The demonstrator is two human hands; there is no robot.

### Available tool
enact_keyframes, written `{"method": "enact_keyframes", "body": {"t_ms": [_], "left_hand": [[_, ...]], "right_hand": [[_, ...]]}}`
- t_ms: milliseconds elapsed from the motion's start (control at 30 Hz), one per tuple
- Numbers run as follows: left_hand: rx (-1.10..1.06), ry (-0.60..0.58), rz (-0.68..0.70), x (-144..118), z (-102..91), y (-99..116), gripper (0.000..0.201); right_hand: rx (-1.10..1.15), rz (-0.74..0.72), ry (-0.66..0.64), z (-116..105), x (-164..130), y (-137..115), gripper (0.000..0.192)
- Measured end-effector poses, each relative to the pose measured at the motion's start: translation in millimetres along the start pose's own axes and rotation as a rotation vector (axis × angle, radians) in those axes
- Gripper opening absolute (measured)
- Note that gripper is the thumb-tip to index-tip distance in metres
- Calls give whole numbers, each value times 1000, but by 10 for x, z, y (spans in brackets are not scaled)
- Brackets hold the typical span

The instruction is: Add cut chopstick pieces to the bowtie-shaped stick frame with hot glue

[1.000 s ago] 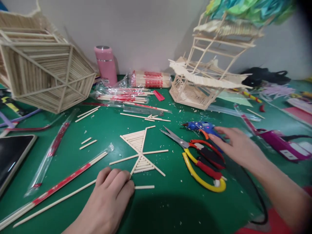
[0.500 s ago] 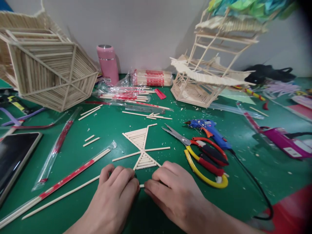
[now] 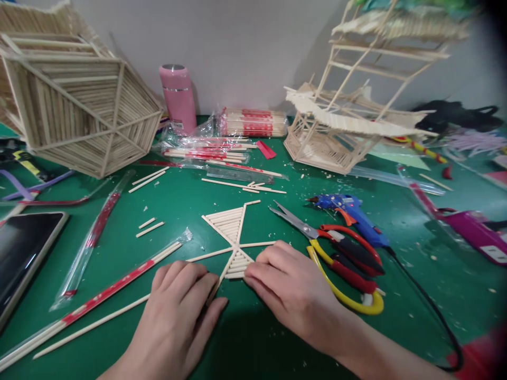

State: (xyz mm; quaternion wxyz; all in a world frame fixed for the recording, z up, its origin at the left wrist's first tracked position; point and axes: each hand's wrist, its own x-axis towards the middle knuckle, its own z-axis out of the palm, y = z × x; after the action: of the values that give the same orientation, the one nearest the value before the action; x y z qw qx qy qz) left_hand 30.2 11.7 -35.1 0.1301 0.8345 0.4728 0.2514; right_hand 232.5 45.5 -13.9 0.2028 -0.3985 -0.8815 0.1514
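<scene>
two bare hands are laid on the green tabletop near its front edge, at the lower tip of a flat fan-shaped panel of pale wooden sticks [image 3: 229,237]. the left hand [image 3: 178,311] is pressed flat, fingers together, over the end of one spoke. the right hand [image 3: 289,287] is curled, its fingertips [image 3: 251,273] pinched against the panel's short lower sticks. just right of that hand lie red-and-yellow handled scissors [image 3: 340,264], and beyond them a blue glue gun [image 3: 348,211]. a pink cylindrical flask [image 3: 178,97] stands at the back edge.
</scene>
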Motion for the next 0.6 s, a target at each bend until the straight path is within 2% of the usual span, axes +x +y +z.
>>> {"method": "enact_keyframes", "body": {"t_ms": [233, 600], "left_hand": [[-15, -46, -19, 14, 12, -2, 10], [-38, -41, -58, 29, 20, 33, 14]], "right_hand": [[29, 25, -68, 28, -7, -8, 19], [1, 4, -82, 21, 8, -8, 22]]}}
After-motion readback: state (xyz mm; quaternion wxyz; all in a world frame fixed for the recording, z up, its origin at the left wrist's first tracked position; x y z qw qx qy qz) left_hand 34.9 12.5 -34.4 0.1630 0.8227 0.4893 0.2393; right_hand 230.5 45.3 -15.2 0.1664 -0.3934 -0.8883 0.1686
